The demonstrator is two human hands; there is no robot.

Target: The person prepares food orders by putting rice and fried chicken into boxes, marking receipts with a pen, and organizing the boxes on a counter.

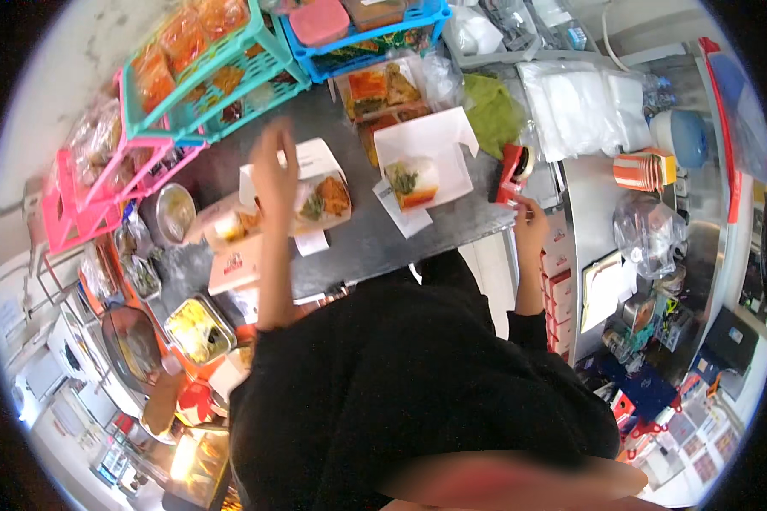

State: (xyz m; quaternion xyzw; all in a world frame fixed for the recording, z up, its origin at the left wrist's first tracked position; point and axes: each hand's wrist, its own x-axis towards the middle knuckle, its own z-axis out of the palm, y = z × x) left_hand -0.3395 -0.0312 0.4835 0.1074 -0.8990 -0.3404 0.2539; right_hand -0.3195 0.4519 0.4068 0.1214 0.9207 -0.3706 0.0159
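Note:
My left hand [274, 166] is raised over the dark counter with its fingers apart and nothing visible in them. Below and beside it are open paper food boxes; one box [332, 204] holds greens and a browned fried piece. To the right, another open box [424, 132] has its white lid up and holds rice with greens. My right hand [532, 220] is at the near end of a red tape dispenser [508, 173], fingers drawn together against it. Whatever is between those fingers is too small to make out. White slips [411, 217] lie by the boxes.
Teal basket [256, 98] and blue basket [302, 64] stand at the back; pink baskets [81, 204] are at left. A green cloth [490, 106] and clear plastic bags [571, 111] lie at back right. A metal tray of yellow food [198, 330] sits at the near left.

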